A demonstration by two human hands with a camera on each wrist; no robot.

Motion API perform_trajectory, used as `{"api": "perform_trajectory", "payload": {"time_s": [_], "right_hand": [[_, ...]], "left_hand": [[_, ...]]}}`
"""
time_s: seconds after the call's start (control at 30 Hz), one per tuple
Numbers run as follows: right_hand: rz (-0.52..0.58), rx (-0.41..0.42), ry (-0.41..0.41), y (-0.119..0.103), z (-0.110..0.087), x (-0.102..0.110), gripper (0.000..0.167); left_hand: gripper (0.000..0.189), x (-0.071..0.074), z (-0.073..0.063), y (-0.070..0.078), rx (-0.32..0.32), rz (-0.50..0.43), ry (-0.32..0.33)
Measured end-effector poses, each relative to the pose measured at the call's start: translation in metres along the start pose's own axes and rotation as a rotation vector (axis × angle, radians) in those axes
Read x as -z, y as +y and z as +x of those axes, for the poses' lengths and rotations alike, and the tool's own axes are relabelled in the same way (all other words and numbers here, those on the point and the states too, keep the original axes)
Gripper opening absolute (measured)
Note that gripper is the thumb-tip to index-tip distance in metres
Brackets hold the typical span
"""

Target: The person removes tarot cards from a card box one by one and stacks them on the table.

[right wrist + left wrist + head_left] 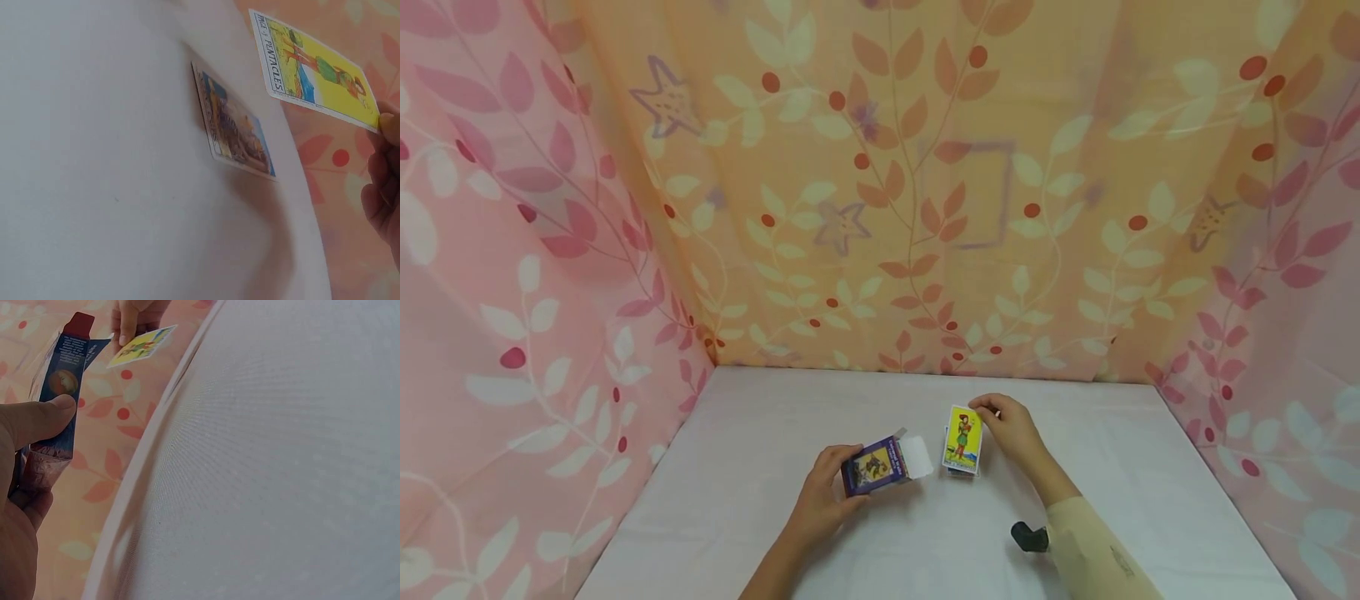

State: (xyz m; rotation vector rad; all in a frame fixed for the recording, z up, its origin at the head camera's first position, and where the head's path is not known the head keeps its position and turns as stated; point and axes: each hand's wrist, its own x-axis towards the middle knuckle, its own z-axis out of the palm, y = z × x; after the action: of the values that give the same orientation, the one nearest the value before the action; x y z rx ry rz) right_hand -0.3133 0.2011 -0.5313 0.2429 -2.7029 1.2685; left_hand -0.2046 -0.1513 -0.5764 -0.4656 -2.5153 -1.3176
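Note:
My left hand [822, 500] grips a dark blue card box [872, 468] by its sides, thumb along one narrow side [61, 403] in the left wrist view. The box is tilted, and its white end flap [917, 457] stands out toward the right. With thumb and fingertips, my right hand [1011, 429] pinches a corner of a yellow tarot card [322, 72], marked Page of Pentacles. That card hangs face up above another tarot card [234, 125] lying on the white table. In the head view the held card covers most of the lower one. Whether the box holds anything is hidden.
A white cloth covers the table [760, 417]. Patterned curtains [925, 317] with leaves and red dots stand along the back and both sides. A small black object [1028, 537] sits against the right sleeve [1090, 550].

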Motion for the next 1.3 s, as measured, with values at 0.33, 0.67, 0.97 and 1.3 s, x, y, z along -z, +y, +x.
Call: {"api": "perform_trajectory", "payload": {"time_s": [0.33,0.67,0.97,1.3], "right_hand": [[0.022,-0.050,-0.083,0.017,0.015,-0.011,0.015],[0.107,-0.132,-0.136,0.027,0.019,-0.024,0.018],[0.081,-0.053,-0.104,0.038,0.023,-0.031,0.013],[0.015,-0.070,-0.113,0.048,0.025,-0.038,0.015]], "left_hand": [[0.084,0.000,0.001,0.000,-0.001,0.009,0.002],[0.085,0.001,0.001,0.002,-0.014,0.017,0.003],[0.084,0.002,0.001,0.002,0.003,0.007,-0.003],[0.086,0.001,-0.001,0.000,-0.013,0.001,0.002]]}}
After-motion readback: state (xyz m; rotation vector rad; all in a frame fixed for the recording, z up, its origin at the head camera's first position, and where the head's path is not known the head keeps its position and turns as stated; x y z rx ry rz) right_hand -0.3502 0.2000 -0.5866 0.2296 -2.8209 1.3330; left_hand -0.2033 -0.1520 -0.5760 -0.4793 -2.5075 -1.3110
